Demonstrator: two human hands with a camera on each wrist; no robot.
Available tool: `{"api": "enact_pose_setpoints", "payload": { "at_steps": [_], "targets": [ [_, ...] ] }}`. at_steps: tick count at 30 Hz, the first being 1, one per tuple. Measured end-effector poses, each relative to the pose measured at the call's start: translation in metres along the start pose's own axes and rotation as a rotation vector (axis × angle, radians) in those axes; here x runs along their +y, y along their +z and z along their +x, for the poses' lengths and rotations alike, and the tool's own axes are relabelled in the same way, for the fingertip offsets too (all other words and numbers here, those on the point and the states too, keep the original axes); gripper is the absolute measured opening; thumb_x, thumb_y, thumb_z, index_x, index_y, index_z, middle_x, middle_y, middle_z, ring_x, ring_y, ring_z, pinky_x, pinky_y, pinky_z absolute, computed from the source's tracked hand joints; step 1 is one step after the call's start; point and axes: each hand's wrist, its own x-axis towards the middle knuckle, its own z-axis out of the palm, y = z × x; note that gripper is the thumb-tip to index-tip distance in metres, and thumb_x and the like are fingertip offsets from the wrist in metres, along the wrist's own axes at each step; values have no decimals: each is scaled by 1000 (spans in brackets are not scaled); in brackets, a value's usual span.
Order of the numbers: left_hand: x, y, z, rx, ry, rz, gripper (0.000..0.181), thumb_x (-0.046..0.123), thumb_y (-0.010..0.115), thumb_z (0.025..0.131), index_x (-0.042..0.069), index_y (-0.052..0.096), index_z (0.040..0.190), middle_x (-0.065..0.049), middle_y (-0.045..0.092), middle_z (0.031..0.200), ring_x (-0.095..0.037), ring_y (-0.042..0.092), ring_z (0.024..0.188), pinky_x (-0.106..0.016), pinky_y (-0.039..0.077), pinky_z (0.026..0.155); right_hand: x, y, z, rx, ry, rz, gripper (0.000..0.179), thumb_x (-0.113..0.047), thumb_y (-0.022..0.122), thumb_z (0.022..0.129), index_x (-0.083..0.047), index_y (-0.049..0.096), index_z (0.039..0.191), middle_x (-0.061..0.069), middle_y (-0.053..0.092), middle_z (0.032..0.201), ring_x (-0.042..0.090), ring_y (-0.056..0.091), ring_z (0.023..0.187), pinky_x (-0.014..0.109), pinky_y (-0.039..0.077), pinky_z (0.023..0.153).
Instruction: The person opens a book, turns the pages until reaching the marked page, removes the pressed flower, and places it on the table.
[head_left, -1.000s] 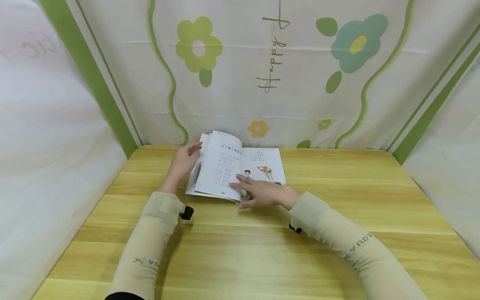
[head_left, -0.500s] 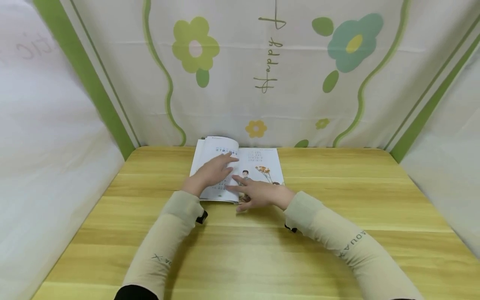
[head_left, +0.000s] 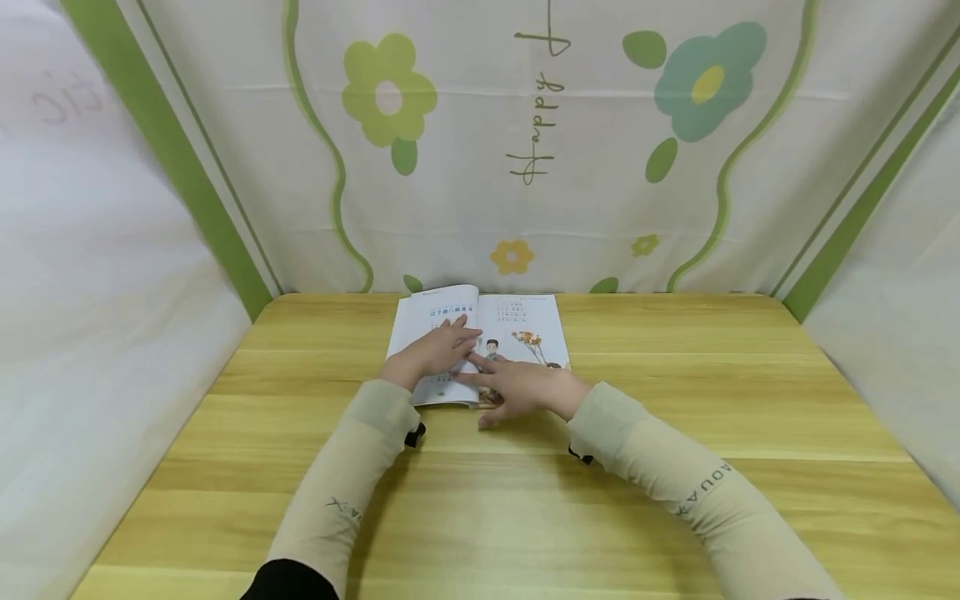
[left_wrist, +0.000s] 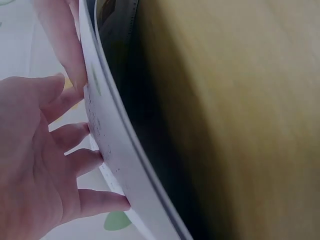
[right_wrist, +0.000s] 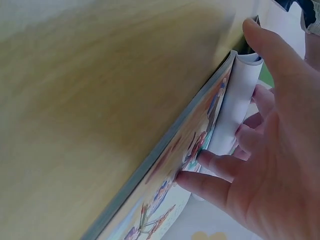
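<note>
An open book (head_left: 536,321) lies at the far side of the table, text on its left page and a coloured picture on its right page. My left hand (head_left: 438,350) rests on the left page near the fold, and in the left wrist view its fingertips (left_wrist: 117,201) press on the paper. My right hand (head_left: 521,387) lies over the lower part of the right page, fingers spread and reaching across the fold. In the right wrist view, fingertips (right_wrist: 186,181) touch the picture page, and the left page (right_wrist: 234,112) bulges up beside the fold.
The wooden table (head_left: 675,400) stretches out around the book. Behind it hangs a white cloth wall (head_left: 465,200) printed with flowers, right at the table's back edge. A white cloth side (head_left: 127,292) stands on the left.
My left hand has moved right from the book's left edge onto the left page. The raised left pages have come down flatter. My right hand has stayed nearly in place.
</note>
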Motion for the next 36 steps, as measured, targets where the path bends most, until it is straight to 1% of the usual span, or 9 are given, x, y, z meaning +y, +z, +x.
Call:
{"api": "enact_pose_setpoints", "payload": {
  "at_steps": [9, 11, 15, 20, 23, 26, 29, 33, 36],
  "targets": [
    [-3, 4, 0, -26, -9, -76, 46, 36, 30, 102, 23, 31, 147, -5, 2, 155, -33, -2, 139, -52, 6, 108, 7, -2, -9, -16, -37, 107, 80, -53, 58, 86, -38, 10, 148, -10, -10, 153, 21, 11, 139, 44, 29, 103],
    [-4, 4, -1, -25, -8, -76, 47, 37, 29, 102, 24, 31, 147, -5, 2, 155, -33, -1, 139, -52, 5, 108, 9, -4, -12, -18, -44, 121, 79, -52, 57, 87, -37, 11, 149, -8, -5, 154, 21, 17, 138, 44, 30, 103],
    [-4, 4, -1, -15, -6, -76, 47, 38, 30, 102, 23, 31, 146, -6, 4, 155, -33, 1, 139, -49, 5, 109, 14, -10, -21, 33, -55, 147, 66, -44, 57, 90, -30, 26, 148, -3, 23, 151, 18, 32, 132, 39, 31, 103],
    [-6, 4, -1, -28, 6, -97, 52, 41, 36, 100, 22, 29, 147, -6, 2, 155, -32, -1, 139, -48, 4, 109, 27, -21, -32, 168, -36, 194, 44, -29, 55, 94, -15, 50, 135, 1, 54, 130, 16, 56, 108, 36, 41, 93],
    [-6, 3, -2, -47, 11, -96, 60, 45, 45, 96, 21, 27, 148, -6, -1, 155, -33, -3, 139, -49, 3, 109, 36, -27, -38, 251, 26, 232, 40, -27, 55, 94, -12, 55, 131, 5, 57, 126, 20, 61, 97, 39, 43, 91],
    [-6, 3, -2, -59, 15, -77, 68, 47, 53, 92, 21, 26, 148, -8, -4, 155, -34, -4, 138, -49, 4, 109, 46, -32, -42, 324, 121, 294, 38, -27, 56, 94, -10, 58, 127, 6, 57, 126, 23, 59, 102, 41, 43, 92],
    [-5, 2, -3, -64, 16, -70, 73, 47, 57, 89, 21, 24, 149, -8, -5, 154, -34, -5, 138, -48, 3, 109, 56, -32, -42, 362, 214, 359, 35, -26, 57, 93, -7, 61, 122, 7, 62, 118, 22, 60, 101, 40, 47, 86],
    [-5, 1, -3, -68, 24, -78, 78, 48, 61, 86, 21, 23, 149, -8, -6, 154, -33, -6, 139, -47, 2, 109, 68, -28, -40, 357, 309, 434, 28, -24, 60, 92, -6, 67, 112, 6, 67, 103, 19, 63, 86, 34, 50, 74],
    [-7, 1, -3, -74, 31, -78, 84, 49, 64, 83, 21, 21, 150, -8, -7, 154, -33, -7, 139, -48, 2, 109, 73, -24, -37, 329, 382, 534, 26, -22, 62, 90, -3, 67, 107, 8, 67, 94, 22, 64, 77, 33, 52, 68]
  ]
}}
